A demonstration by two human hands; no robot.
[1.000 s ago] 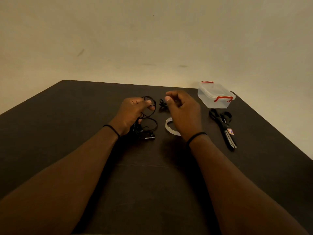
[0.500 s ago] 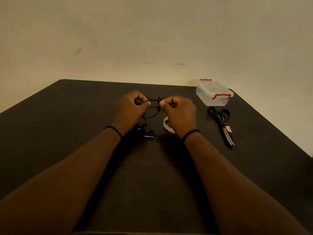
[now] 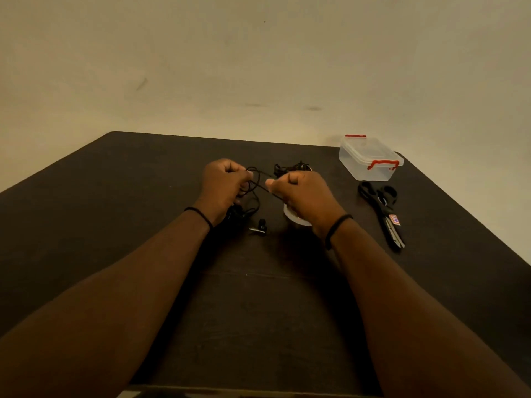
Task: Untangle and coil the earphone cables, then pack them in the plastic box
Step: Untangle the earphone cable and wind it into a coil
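While the dark table (image 3: pixel 115 225) takes up most of the view, the action is all mid-table: this looks like the untangling step, no coiling yet. Both hands are curled up, left hand (image 3: pixel 222 186) and right hand (image 3: pixel 301 196), each pinching the black earphone cable (image 3: pixel 260 185) stretched between them, loops dangling to the table. A second dark tangle (image 3: pixel 293 168) sits just behind the right hand. Next move probably means teasing loops apart gently, not yanking. Count: one plastic box (image 3: pixel 369 160), lid on, far right; one pair of scissors (image 3: pixel 383 211); one tape roll (image 3: pixel 296 218); one earbud (image 3: pixel 260 226) lying loose.
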